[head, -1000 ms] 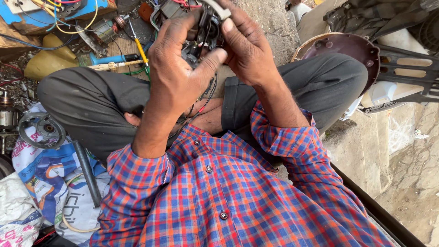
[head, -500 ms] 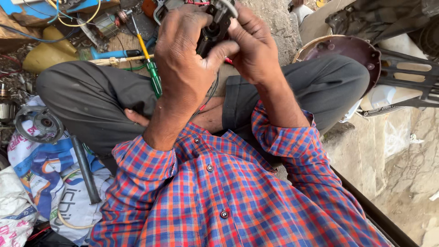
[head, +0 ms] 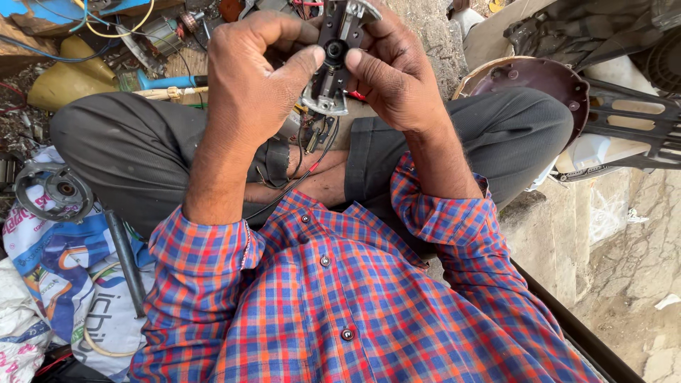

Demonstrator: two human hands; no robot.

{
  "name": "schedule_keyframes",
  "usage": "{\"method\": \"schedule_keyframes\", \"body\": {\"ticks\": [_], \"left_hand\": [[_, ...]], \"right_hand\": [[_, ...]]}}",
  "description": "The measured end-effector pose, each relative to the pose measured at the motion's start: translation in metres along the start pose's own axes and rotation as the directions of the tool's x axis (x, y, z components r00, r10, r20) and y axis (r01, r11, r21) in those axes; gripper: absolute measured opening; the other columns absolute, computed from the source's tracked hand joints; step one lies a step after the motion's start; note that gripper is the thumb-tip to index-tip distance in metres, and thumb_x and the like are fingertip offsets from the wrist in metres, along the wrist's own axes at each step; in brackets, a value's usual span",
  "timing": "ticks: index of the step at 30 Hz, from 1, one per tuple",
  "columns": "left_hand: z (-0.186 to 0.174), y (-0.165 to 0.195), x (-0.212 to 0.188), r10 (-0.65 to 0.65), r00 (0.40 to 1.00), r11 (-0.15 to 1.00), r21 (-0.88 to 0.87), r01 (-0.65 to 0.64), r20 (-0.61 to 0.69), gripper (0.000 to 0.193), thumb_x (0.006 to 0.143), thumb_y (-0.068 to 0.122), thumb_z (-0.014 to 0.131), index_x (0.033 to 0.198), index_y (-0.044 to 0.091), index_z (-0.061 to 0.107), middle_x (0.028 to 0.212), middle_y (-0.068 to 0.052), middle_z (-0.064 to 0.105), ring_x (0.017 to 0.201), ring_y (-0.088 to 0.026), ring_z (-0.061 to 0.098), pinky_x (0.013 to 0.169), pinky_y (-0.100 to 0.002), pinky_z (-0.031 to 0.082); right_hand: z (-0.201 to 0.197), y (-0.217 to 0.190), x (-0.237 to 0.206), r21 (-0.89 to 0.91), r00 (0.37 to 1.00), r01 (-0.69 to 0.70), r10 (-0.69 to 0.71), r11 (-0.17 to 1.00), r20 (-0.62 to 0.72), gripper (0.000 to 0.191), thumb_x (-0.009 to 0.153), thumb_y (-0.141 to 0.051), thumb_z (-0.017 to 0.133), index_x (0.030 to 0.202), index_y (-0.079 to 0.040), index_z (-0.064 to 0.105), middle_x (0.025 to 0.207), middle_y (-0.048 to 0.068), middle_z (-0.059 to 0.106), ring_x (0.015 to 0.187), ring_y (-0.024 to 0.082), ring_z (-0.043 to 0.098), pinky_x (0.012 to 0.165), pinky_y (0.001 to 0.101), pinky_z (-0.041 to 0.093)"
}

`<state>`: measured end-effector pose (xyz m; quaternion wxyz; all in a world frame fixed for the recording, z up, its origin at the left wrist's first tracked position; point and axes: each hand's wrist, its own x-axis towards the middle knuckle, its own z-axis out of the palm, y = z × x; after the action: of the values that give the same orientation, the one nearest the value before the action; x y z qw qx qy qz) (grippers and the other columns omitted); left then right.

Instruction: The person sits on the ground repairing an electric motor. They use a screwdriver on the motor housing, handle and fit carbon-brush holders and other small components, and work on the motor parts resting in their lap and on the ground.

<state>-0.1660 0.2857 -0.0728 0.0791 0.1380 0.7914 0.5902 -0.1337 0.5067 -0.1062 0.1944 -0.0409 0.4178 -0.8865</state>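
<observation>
Rough stone floor (head: 624,241), cluttered: a printed sack (head: 57,262) with a round metal housing (head: 53,191) at 9 o'clock, a maroon dish-shaped cover (head: 532,78) at 2 o'clock, tools and loose wires at 11 o'clock. At 12 o'clock the left hand (head: 248,85) and right hand (head: 397,78) hold a small dark motor part (head: 333,57) between them above the lap, fingers of both closed firmly on its sides, thumbs pressing near its central bearing. Judged from the trailing wires (head: 305,163) and scattered components, the part is out of its casing and under handling; reassembly appears undone.
</observation>
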Motion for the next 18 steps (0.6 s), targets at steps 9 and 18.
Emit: {"method": "schedule_keyframes", "body": {"ticks": [9, 18], "left_hand": [[0.009, -0.005, 0.001, 0.019, 0.999, 0.997, -0.080, -0.022, -0.042, 0.009, 0.099, 0.004, 0.080, 0.106, 0.002, 0.075, 0.093, -0.006, 0.077, 0.085, -0.010, 0.075, 0.076, -0.025, 0.064], [0.010, -0.001, 0.003, -0.038, 0.999, 0.994, -0.099, 0.035, -0.027, 0.010, 0.097, 0.004, 0.076, 0.106, 0.002, 0.075, 0.093, -0.006, 0.076, 0.081, -0.010, 0.073, 0.071, -0.025, 0.062]], "right_hand": [[-0.005, 0.005, -0.003, -0.008, 0.999, 0.048, -0.048, 0.999, 0.005, 0.042, 0.115, 0.002, 0.059, 0.154, -0.002, 0.043, 0.137, 0.014, 0.062, 0.125, 0.022, 0.067, 0.110, 0.0408, 0.060], [0.005, -0.005, 0.001, -0.221, 0.995, 0.084, -0.094, 0.972, -0.035, 0.045, 0.106, 0.003, 0.064, 0.148, -0.001, 0.049, 0.137, 0.013, 0.064, 0.124, 0.018, 0.065, 0.112, 0.0337, 0.056]]}}
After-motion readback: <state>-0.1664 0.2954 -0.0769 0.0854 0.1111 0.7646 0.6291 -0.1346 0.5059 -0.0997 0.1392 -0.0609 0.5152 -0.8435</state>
